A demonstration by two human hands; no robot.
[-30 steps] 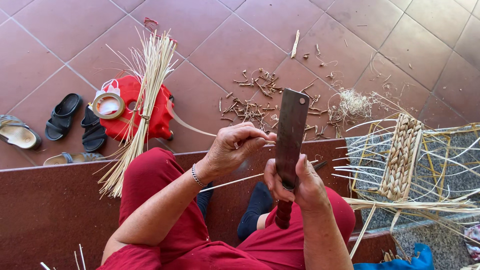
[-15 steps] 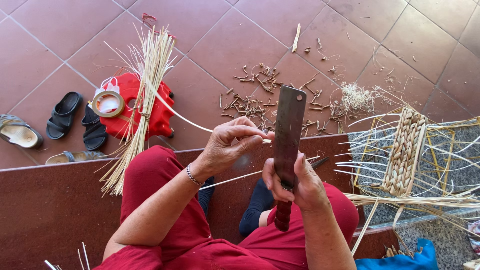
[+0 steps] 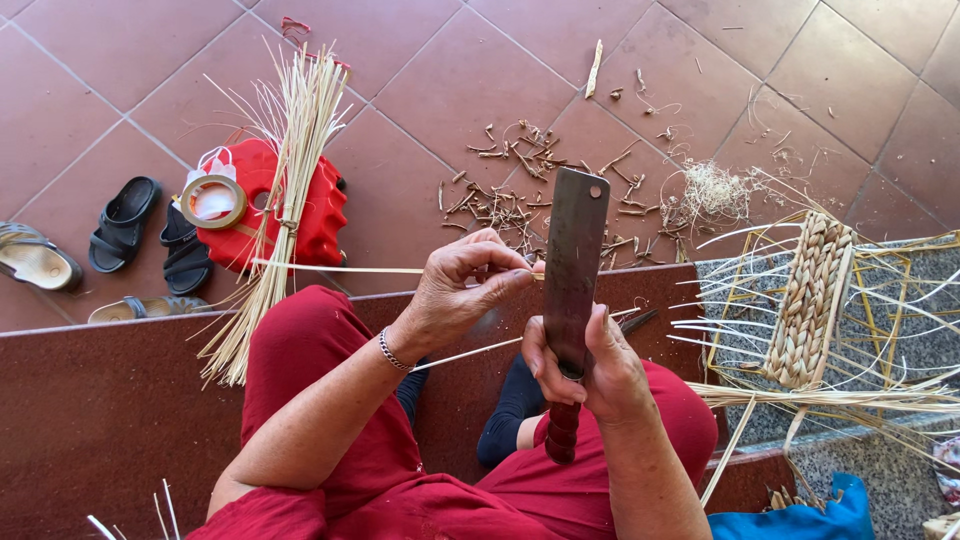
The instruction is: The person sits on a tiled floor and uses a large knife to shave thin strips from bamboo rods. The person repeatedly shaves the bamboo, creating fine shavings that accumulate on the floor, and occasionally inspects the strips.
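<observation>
My right hand [image 3: 585, 365] grips the dark red handle of a broad cleaver [image 3: 574, 243], its blade pointing away from me. My left hand [image 3: 462, 288] pinches a thin pale cane strip [image 3: 340, 269] against the blade's left edge; the strip runs out to the left across my red-trousered knee. A second thin strip [image 3: 465, 354] passes under my left wrist. I sit on a dark red step [image 3: 90, 410] above a tiled floor.
A bundle of pale cane strips [image 3: 280, 190] lies over a red plastic stool [image 3: 285, 205] with a tape roll [image 3: 212, 200]. Black sandals [image 3: 125, 222] and tan sandals [image 3: 38, 255] lie left. Wood shavings [image 3: 520, 195] litter the tiles. A half-woven basket frame [image 3: 815, 300] sits right.
My left hand has drawn the strip further along the blade edge, fingers closing tighter. The cleaver stays upright in my right hand. The view has shifted slightly.
</observation>
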